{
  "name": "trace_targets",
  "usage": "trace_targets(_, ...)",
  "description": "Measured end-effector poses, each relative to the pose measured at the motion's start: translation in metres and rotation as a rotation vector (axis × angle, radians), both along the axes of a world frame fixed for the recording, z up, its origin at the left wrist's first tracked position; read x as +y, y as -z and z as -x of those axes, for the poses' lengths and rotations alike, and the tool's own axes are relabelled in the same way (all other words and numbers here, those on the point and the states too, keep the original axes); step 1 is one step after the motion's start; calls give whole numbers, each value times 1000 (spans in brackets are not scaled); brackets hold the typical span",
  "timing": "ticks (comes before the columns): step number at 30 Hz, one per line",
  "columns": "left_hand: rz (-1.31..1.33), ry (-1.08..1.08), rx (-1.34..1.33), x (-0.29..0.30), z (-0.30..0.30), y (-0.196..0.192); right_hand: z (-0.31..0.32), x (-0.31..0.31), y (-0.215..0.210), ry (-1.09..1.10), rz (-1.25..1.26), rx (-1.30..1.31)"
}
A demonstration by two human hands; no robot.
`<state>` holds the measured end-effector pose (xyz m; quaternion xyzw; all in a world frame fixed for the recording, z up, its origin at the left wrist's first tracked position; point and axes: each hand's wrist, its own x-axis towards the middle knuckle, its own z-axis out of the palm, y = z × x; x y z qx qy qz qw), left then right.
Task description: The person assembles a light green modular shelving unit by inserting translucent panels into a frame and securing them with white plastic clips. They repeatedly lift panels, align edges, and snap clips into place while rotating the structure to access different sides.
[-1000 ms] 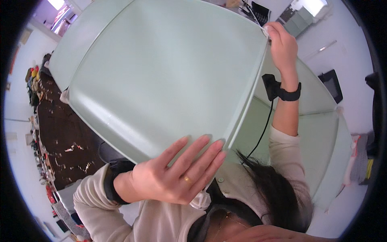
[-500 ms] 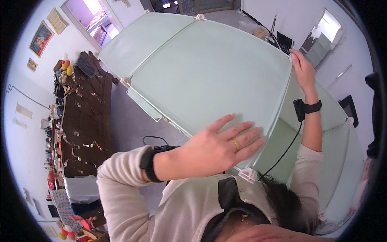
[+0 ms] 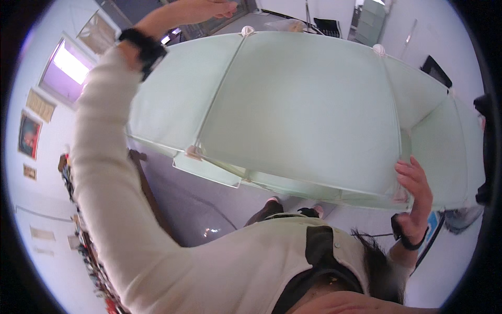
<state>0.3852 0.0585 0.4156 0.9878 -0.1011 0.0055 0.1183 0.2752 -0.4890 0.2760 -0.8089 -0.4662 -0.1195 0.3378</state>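
Observation:
A modular storage cabinet (image 3: 298, 110) with pale green translucent panels and white edges spreads before me. White corner connectors (image 3: 247, 31) join its panels. My left hand (image 3: 201, 11) is raised over the far left edge of the cabinet, apart from it, with fingers stretched out and nothing visible in them. At the near right corner, my right hand (image 3: 417, 184) curls its fingers over the panel edge, next to a connector (image 3: 400, 195); its thumb is hard to make out. A lower panel or open door (image 3: 206, 168) shows beneath the near left edge.
Along the left wall runs a long row of small items (image 3: 86, 251). A framed picture (image 3: 30, 135) hangs above it. Past the far side stand a black chair (image 3: 328, 26) and a clear plastic bag (image 3: 285, 25). Grey floor (image 3: 183, 209) lies around my feet.
My left hand has left the top panel and swung up to the far left. My right hand has moved from the far right corner to the near right one. The view has shifted.

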Motion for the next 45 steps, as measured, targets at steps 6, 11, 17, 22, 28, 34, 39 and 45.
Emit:
trace_targets(6, -88, -90, 14, 35, -124, 101, 44, 44, 4, 591, 347, -265)
trace_targets(11, -420, 202, -68, 33, -146, 128, 37, 62, 2, 669, 602, -477)
trace_targets(17, 378, -254, 463, 33, -158, 118, 31, 74, -9, 662, 616, -362)
trace_targets(22, 564, -53, 513, 22, -161, 127, 25, 73, -20, 274, 372, -156)
trace_targets(28, 811, -116, 697, 6, -150, 112, 16, 66, -1, 200, -197, 58)
trace_targets(34, 926, -255, 852, -10, -152, 108, 14, 46, 13, 254, -121, -15)
trace_targets(39, 884, -276, 791, -8, -150, 107, 18, 44, 0, 191, 27, -91)
trace_targets(45, 795, -279, 680, 3, -160, 118, 21, 38, -1, 210, 29, -82)
